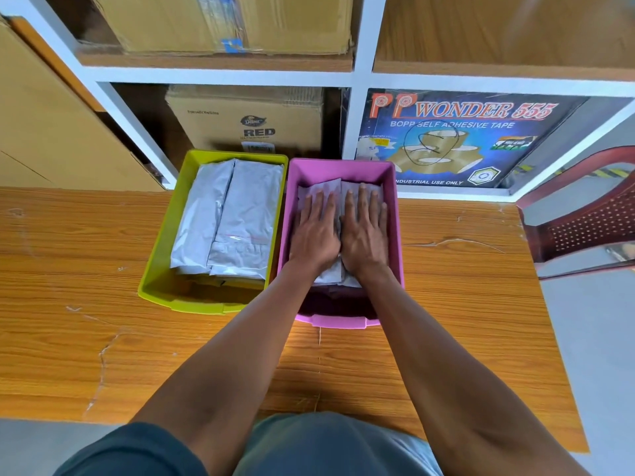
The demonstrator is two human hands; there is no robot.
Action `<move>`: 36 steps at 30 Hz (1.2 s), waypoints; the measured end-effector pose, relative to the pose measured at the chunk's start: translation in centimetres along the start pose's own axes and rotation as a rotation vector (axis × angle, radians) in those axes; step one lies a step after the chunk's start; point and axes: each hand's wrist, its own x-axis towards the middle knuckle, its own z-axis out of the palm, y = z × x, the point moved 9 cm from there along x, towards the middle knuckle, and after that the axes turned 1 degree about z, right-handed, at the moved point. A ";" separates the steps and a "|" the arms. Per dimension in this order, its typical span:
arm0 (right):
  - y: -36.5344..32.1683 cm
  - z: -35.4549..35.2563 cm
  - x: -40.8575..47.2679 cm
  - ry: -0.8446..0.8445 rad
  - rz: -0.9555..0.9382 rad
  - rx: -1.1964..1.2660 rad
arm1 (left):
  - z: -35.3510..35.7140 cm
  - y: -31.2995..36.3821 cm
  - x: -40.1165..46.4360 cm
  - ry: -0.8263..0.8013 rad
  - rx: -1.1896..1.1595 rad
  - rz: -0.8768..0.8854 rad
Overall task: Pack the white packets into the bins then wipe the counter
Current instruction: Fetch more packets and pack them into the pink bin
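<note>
Inside the pink plastic bin (pixel 393 214), both flat, spread hands, left hand (pixel 314 231) and right hand (pixel 366 231), press side by side on white crinkled packets (pixel 323 192) lying lengthwise directly beneath them.

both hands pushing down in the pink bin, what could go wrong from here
1. Both hands, left and right, press flat on the packets in the pink bin; hard pressure might crush or split them.
2. The pink bin's near end overlaps the green bin; pushing may shift either one.
3. No cloth is visible for wiping the counter.
</note>
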 end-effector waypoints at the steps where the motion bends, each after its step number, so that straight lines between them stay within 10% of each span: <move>1: 0.1 0.1 0.1 0.006 0.001 0.013 | 0.3 -0.2 0.3 0.002 -0.010 0.011; 36: 1.3 2.5 0.9 -0.109 0.026 0.117 | 2.2 -0.8 0.5 -0.172 0.135 -0.057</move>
